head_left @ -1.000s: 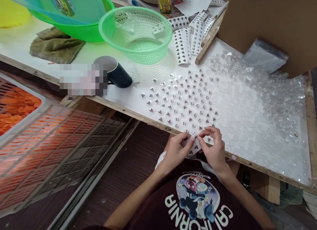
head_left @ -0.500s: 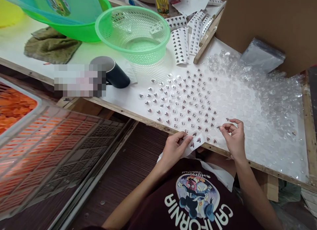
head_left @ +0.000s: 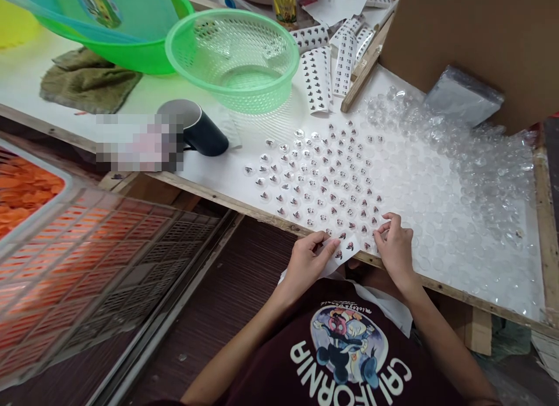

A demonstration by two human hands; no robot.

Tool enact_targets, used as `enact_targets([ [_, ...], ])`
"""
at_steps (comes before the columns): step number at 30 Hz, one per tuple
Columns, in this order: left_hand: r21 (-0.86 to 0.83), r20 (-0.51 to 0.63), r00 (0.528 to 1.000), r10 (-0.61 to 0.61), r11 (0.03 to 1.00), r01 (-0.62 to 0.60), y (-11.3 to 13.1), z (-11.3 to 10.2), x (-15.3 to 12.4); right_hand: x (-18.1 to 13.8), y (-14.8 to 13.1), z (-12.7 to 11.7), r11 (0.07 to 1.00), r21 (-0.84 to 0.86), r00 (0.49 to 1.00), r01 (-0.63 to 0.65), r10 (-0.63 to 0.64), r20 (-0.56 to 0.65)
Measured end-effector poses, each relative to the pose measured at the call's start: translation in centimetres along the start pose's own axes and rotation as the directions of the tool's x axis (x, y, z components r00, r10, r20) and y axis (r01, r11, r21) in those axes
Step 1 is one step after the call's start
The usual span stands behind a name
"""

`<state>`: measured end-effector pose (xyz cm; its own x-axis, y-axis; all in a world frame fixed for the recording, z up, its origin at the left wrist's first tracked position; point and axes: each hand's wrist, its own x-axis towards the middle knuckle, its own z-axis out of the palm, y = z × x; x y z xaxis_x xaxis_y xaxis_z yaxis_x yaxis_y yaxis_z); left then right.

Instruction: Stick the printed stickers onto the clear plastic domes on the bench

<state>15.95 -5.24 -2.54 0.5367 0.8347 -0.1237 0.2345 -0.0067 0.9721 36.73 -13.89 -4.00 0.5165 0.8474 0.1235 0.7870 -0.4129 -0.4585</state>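
My left hand (head_left: 309,257) is closed on a white sticker sheet (head_left: 349,246) printed with small dark-and-pink cartoon figures, pinched between thumb and fingers at the table's front edge. My right hand (head_left: 396,246) is just right of the sheet, low over the table, with curled fingers and fingertips close to the nearest discs. Whatever lies between those fingertips is too small to make out. Many clear round discs with stickers (head_left: 323,189) spread over the white tabletop in front of both hands. Plain clear discs (head_left: 430,211) lie to the right of them.
Clear plastic pieces (head_left: 484,161) pile up at the right, beside a clear-wrapped packet (head_left: 463,97) and a brown board (head_left: 471,39). Further back are sticker strips (head_left: 315,80) and a green basket (head_left: 231,62). A dark mug (head_left: 205,131) lies tilted; a crate (head_left: 109,243) stands lower left.
My right hand has moved left and slightly down, closer to the sheet. Small stickers seen at its fingertips before are no longer visible there. My left hand stays on the sheet.
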Motion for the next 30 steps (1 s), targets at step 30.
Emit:
enact_targets([
  [30,0.034,-0.001,1.000,-0.017,0.999,0.017,-0.2,0.0,0.0,-0.2,3.1,-2.5,0.950,0.179,0.962,-0.254,0.229,0.148],
])
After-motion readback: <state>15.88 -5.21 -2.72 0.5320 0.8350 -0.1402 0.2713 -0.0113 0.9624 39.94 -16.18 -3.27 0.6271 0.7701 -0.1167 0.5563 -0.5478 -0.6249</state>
